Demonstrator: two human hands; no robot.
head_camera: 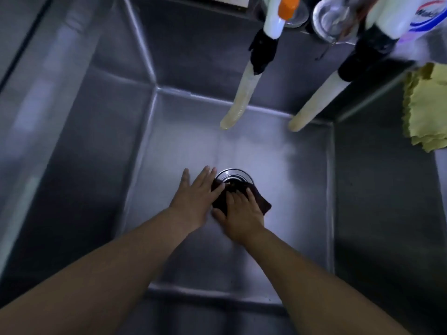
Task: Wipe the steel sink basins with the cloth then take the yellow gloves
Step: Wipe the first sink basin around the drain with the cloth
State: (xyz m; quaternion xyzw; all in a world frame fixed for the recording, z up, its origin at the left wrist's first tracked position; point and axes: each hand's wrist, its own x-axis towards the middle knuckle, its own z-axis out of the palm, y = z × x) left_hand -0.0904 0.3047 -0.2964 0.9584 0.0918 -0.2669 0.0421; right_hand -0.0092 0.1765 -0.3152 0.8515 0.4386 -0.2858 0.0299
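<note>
I look straight down into a deep steel sink basin (278, 165). A dark cloth (262, 201) lies on its floor beside the round drain (233, 176). My right hand (242, 211) presses flat on the cloth with straight fingers. My left hand (197, 192) lies flat on the basin floor just left of it, its fingertips touching the cloth's edge. The yellow gloves (425, 110) hang over the basin's right rim, far from both hands.
Two pale hose spouts (242, 97) (316, 102) with black collars hang down over the back of the basin. A bottle with an orange cap (286, 6), a metal strainer (331, 18) and a labelled container (428, 15) stand behind the sink.
</note>
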